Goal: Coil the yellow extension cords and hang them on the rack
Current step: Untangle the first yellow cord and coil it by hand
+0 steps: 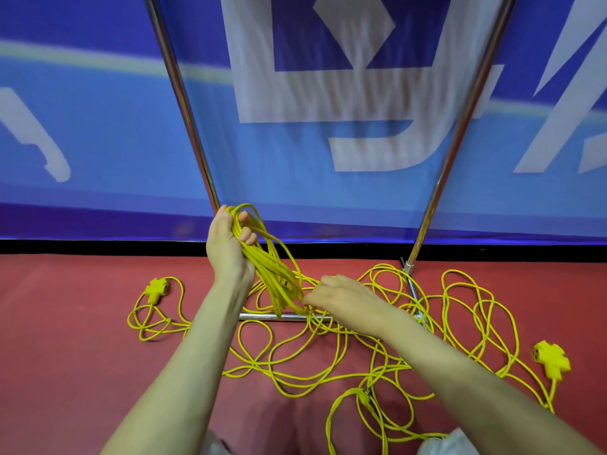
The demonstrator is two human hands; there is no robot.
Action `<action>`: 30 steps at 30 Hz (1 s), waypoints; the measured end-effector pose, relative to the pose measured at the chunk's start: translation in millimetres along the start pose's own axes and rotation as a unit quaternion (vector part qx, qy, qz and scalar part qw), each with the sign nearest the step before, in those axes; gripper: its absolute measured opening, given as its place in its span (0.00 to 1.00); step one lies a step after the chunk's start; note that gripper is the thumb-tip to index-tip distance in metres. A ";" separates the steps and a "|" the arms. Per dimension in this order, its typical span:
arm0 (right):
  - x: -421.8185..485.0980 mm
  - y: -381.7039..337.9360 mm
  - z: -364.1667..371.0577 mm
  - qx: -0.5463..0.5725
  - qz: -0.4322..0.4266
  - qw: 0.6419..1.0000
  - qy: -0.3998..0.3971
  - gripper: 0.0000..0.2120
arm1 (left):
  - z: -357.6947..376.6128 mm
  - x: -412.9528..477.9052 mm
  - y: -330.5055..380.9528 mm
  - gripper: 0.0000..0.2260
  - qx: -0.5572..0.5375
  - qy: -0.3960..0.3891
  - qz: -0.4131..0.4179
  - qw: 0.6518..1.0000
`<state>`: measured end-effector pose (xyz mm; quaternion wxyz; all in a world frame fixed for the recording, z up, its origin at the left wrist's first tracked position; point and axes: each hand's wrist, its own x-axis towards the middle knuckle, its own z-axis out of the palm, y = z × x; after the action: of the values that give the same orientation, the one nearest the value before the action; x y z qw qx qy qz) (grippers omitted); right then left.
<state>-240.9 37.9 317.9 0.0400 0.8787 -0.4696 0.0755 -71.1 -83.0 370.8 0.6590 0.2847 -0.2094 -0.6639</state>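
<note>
Facing a blue banner [98, 126] above a red floor [65, 372], a metal rack [183, 103] standing between; looking down on yellow cords [372, 372] sprawled loose across the rack's base bar; gripping a bundle of loops [272, 270] in the left hand [226, 247], fingers curled round it; pinching a strand at the bundle's lower end with the right hand [341, 297]; leaving socket blocks [550, 359] lying far left and right.

The rack [184, 103] stands on the floor [65, 356] just before the banner [98, 126]. Loose extension cords [460, 323] sprawl over its base bar [262, 316], left to right. One socket block [158, 288] lies at the left, another [550, 359] far right. Above the bar, the left grip [230, 251] holds a coil [276, 274]; the right grip [341, 298] pinches its lower end.
</note>
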 end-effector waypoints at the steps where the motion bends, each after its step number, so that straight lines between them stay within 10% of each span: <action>1: -1.4 -0.7 -0.2 0.021 0.002 1.000 0.018 0.17 | -1.0 1.0 0.6 0.06 -0.008 0.008 -0.005 1.000; 7: 2.8 3.0 -10.2 -0.006 0.221 0.971 -0.091 0.25 | -7.7 3.9 4.3 0.05 -0.094 0.006 -0.099 0.991; 12: 1.1 0.8 -23.0 0.158 0.164 0.963 -0.141 0.10 | -7.9 4.4 -3.6 0.04 -0.093 0.006 -0.094 0.991; 22: 2.5 5.4 -32.2 0.058 0.059 0.992 0.100 0.12 | 1.8 -4.9 -19.4 0.08 -0.030 0.018 -0.089 0.995; 30: 6.6 4.1 -38.7 0.121 0.301 0.946 -0.004 0.30 | 10.0 -23.1 -31.2 0.06 0.000 -0.054 -0.188 0.981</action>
<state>-244.4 35.8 357.2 -0.0936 0.6950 -0.6997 0.1367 -102.0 -59.5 360.2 0.5103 0.2821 -0.1875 -0.7905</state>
